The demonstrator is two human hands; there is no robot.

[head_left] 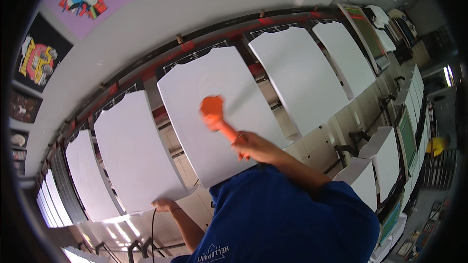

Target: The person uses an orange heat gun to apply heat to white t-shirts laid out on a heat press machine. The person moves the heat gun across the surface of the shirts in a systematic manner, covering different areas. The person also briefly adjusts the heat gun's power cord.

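Observation:
My right hand (256,147) is closed around the handle of an orange heat gun (213,107), slightly blurred. Its round head is over the middle white fabric-covered board (234,83), which bears a faint outline near its upper part. At the lower end of the neighbouring white board (139,151), to the left, is my left hand (165,205). The fingers of that hand are curled at the fabric's lower edge, and a black cord (153,231) hangs down from them.
More white boards (297,78) stand in a curved-looking row along a dark rail (214,34) by the wall. A framed screen (363,34) leans at the far right end. Behind on the right are further boards (385,160) and a person in yellow (435,146).

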